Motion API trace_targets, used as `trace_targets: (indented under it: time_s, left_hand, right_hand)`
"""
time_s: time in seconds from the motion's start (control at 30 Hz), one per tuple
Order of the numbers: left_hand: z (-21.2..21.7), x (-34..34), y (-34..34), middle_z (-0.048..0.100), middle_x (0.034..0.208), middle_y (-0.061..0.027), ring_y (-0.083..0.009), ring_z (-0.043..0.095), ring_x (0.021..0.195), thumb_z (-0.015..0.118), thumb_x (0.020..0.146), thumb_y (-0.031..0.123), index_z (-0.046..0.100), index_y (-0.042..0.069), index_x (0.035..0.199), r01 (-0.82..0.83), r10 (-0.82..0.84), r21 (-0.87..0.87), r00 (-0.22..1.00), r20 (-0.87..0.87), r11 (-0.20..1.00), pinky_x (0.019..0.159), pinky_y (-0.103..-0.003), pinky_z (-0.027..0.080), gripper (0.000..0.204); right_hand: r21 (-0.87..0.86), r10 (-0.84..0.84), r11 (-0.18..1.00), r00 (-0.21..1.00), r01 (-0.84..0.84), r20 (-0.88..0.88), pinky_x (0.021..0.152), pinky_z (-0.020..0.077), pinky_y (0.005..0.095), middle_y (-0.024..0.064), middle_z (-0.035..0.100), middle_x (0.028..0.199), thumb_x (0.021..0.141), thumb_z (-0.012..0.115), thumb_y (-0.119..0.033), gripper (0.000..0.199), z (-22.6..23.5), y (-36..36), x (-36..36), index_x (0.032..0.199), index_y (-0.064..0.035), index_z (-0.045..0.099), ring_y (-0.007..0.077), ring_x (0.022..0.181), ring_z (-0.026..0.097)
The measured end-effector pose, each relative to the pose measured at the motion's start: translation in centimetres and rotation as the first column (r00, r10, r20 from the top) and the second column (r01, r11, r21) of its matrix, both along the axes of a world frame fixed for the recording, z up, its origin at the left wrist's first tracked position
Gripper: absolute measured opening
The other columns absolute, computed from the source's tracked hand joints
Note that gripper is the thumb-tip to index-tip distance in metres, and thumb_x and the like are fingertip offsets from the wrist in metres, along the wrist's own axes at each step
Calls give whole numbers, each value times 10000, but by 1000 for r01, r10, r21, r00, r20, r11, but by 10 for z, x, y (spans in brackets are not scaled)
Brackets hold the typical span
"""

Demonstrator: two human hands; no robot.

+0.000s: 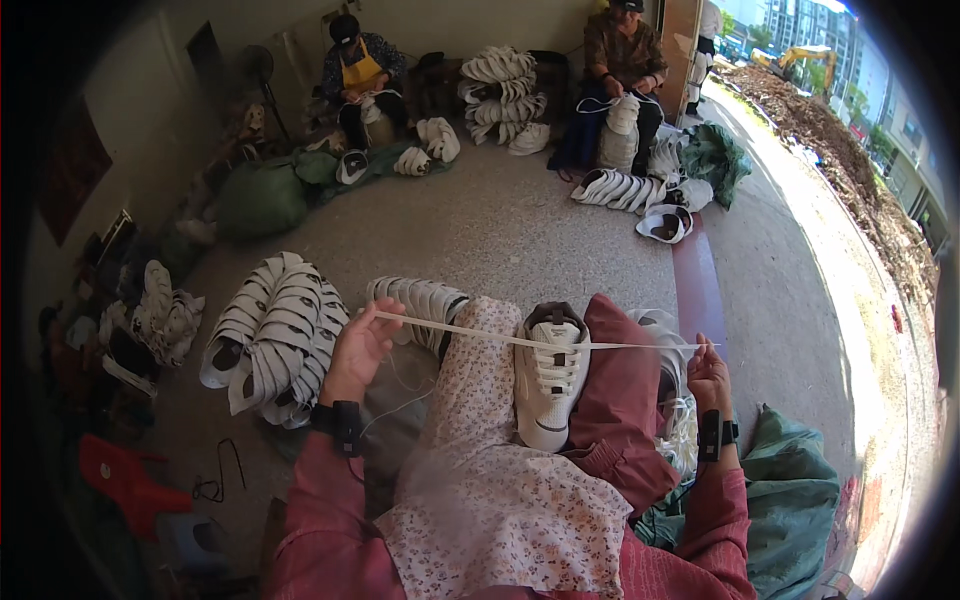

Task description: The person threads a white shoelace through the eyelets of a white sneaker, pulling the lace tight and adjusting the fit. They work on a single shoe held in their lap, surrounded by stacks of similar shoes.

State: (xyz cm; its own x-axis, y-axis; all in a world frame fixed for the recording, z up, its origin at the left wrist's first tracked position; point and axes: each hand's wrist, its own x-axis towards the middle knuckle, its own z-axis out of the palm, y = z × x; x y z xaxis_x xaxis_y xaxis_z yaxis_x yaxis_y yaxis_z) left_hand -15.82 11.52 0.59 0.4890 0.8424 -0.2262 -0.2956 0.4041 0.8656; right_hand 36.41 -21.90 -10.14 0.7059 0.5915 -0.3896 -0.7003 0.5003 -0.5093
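A flowery apron (500,525) lies over the person's lap and 1 knee, with red trousers (625,395) on the other leg; 1 white shoe (548,395) stands between the 2 legs, its toe toward the person; what holds it up is hidden.

The left hand (362,345) pinches 1 end part of a flat white lace (470,332), up near the left knee; the right hand (709,378) pinches the lace on the other side; it runs tight across the top of the shoe, but I cannot tell if it goes through the holes.

By the right arm is a crumpled green sack (790,485), with a bunch of white laces (680,435) just beside the leg; to the left, a red plastic thing (125,480) is on the floor (480,235), which is grey, hard and speckled; white shoe tops (275,340) sit there in big stacks.

A purple strip (703,265) marks the floor's right edge, and bright sun falls on the ground past it; at the back, 2 people sit by a pale wall (160,100), 1 in a yellow apron (362,72), with more white stacks (500,95) between them; a fan (257,65) stands to the left; far outside are brown dirt (835,125), a yellow digger (810,60) and tall buildings (850,40).
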Motion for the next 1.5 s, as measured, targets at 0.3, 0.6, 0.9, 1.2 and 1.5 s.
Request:
trace_targets:
  time_s: [0.3, 0.6, 0.9, 1.2, 1.5]
  left_hand:
    - [-2, -6, -1, 701, 1181, -46, -99, 693, 920, 529, 1027, 300, 609, 85, 1222, -7, 6, -58, 1000, -23, 998, 634, -226, 462, 302]
    - [-7, -8, -2, 701, 1176, -46, -105, 685, 926, 550, 1010, 349, 608, 108, 1210, 2, -4, -51, 999, -44, 999, 664, -240, 455, 317]
    - [-15, -11, 0, 690, 1196, -58, -121, 671, 939, 562, 1001, 340, 605, 90, 1224, 16, -17, -70, 1000, -23, 997, 688, -257, 464, 337]
    - [-11, -12, -2, 676, 1219, -66, -131, 654, 960, 555, 1004, 328, 592, 80, 1242, 28, -29, -57, 1000, -12, 998, 713, -261, 454, 346]
    - [-17, -14, -1, 665, 1244, -74, -135, 661, 964, 547, 1010, 317, 580, 70, 1255, 28, -28, -84, 1000, 9, 996, 706, -258, 458, 349]
  right_hand:
    - [-22, -17, 1000, 999, 16, -44, 610, 568, 256, 57, 698, 1187, 987, 589, -120, 233, -2, -2, -3, 1215, -89, 552, 109, 783, 698]
    - [4, -4, 1000, 1000, 4, -3, 620, 576, 239, 46, 677, 1202, 984, 606, -145, 238, -5, -5, -3, 1202, -65, 553, 90, 790, 679]
    - [20, 5, 1000, 999, -5, -33, 645, 576, 224, 40, 676, 1199, 990, 598, -148, 324, -2, -5, -1, 1291, -53, 525, 86, 799, 672]
    - [70, 42, 997, 998, -39, -52, 612, 579, 239, 61, 700, 1141, 988, 594, -129, 275, -2, -6, 5, 1248, -46, 561, 101, 776, 692]
    - [43, 23, 999, 996, -20, -82, 560, 568, 242, 33, 734, 1029, 978, 614, -148, 257, -1, -4, 5, 1224, -75, 615, 110, 731, 706]
